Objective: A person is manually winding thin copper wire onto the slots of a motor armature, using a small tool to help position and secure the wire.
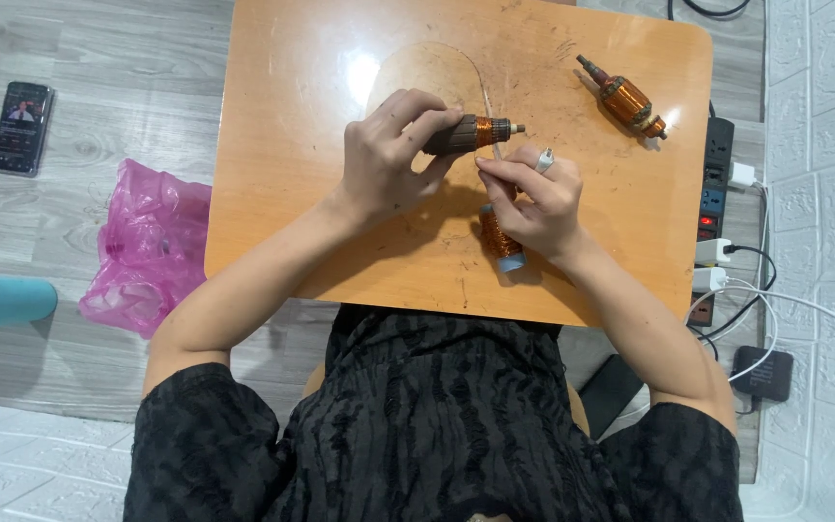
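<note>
Copper wire runs from the spool [498,235] under the right hand [533,198] up to the armature [471,132] clamped in the left hand [388,155], over the table [282,193] middle. Winding seems in hand; next turn needs steady tension. A second armature [625,100] lies far right.

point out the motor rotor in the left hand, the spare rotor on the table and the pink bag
held rotor [483,130], head view, on its copper winding
spare rotor [624,99], head view, on its copper middle
pink bag [152,242], head view, on its crumpled middle
</note>
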